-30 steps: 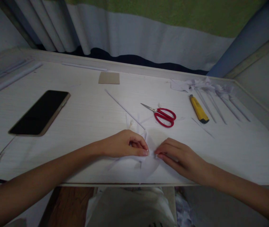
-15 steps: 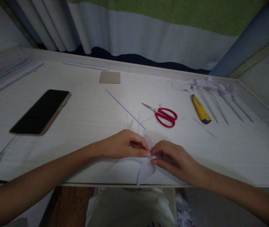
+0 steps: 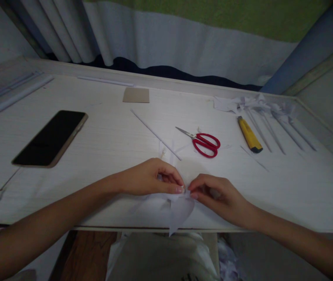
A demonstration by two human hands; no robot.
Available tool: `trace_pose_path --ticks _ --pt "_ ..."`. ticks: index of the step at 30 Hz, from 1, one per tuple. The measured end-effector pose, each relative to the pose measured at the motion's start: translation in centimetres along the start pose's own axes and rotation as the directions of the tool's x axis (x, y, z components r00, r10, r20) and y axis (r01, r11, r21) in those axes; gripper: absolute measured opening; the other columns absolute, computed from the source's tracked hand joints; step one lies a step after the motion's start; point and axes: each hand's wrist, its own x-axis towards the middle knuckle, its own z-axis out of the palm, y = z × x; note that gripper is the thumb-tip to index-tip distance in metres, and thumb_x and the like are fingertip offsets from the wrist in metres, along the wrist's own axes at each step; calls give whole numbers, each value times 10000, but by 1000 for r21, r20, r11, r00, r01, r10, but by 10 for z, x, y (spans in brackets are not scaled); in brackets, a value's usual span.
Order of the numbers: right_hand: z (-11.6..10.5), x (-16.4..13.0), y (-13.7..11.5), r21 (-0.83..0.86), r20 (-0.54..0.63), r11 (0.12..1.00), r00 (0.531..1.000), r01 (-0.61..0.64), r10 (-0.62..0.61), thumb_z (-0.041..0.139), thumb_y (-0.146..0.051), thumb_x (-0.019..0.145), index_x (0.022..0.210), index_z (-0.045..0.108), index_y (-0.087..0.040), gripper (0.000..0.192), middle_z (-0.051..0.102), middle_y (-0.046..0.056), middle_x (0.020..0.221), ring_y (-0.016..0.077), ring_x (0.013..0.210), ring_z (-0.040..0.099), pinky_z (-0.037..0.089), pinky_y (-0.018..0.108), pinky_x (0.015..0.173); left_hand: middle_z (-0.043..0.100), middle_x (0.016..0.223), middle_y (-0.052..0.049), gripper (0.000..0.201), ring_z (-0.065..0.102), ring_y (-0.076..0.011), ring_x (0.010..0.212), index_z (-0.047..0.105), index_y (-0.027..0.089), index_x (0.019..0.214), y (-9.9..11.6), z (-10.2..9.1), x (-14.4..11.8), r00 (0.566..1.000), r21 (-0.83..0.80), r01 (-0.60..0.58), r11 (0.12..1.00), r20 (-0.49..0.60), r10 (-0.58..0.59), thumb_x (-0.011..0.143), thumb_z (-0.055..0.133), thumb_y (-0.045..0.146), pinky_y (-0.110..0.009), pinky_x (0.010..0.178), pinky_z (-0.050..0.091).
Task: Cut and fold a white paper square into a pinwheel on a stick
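Observation:
A white paper piece (image 3: pixel 179 210) lies at the near edge of the white table (image 3: pixel 110 140), one pointed flap curling down past the edge. My left hand (image 3: pixel 151 177) pinches the paper from the left with thumb and fingertips. My right hand (image 3: pixel 216 195) pinches the same spot from the right, fingertips nearly touching those of the left. Both hands rest low on the tabletop. Thin paper strips (image 3: pixel 166 150) stick out just beyond the left hand.
Red scissors (image 3: pixel 203 142) lie just beyond my hands, a yellow utility knife (image 3: pixel 250 134) to their right. Rolled paper sticks with paper tops (image 3: pixel 274 117) lie at far right. A dark phone (image 3: pixel 49 138) sits left, a cardboard square (image 3: pixel 135 95) far centre, a long paper stick (image 3: pixel 154 133) mid-table.
My right hand has slid left until its fingertips meet the left hand's. The paper's flap has folded inward and now droops over the table edge.

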Motion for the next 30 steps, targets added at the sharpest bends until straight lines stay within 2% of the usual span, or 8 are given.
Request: trace_pose_path --ticks 5,9,13,17,21,30 --pt "-3 3 1 99 -30 995 999 -24 27 532 -272 774 833 556 -197 99 527 -23 671 82 559 434 343 200 485 623 731 -6 180 509 -67 636 631 142 844 3 -2 -2 1000 45 -17 999 -7 17 724 572 263 -149 571 379" --pt "-7 4 -3 128 -28 991 999 49 -46 559 -245 754 803 570 -180 82 533 -17 679 78 586 453 371 198 529 617 720 -9 194 499 -71 624 631 138 840 5 -4 -1 1000 99 -20 995 -18 22 739 550 282 -158 567 376" --pt "-8 7 -5 107 -38 990 995 95 -91 562 -240 749 807 571 -177 86 546 -4 724 92 659 482 391 215 599 617 748 -28 211 526 -94 671 617 132 850 3 -3 1 1000 34 14 999 1 -14 739 543 296 -196 623 402" --pt "-3 13 -2 111 -10 994 1000 11 -10 544 -282 761 797 551 -174 114 515 -21 658 83 578 447 356 200 511 601 715 -25 206 527 -93 653 606 124 845 -2 -1 1 997 -51 73 996 25 -71 718 566 281 -197 605 410" --pt "3 17 1 141 46 988 998 -56 50 527 -285 769 792 528 -169 118 473 -36 610 74 524 406 324 193 470 569 630 -8 227 495 -73 558 615 117 823 -6 2 2 994 -39 111 993 12 -110 710 572 309 -171 517 378" --pt "8 23 3 189 61 973 990 -134 124 519 -222 762 767 501 -168 57 475 -54 574 45 437 430 332 160 395 515 548 18 273 437 -53 467 606 116 797 -6 3 3 987 -79 160 984 34 -158 719 549 371 -163 454 337"
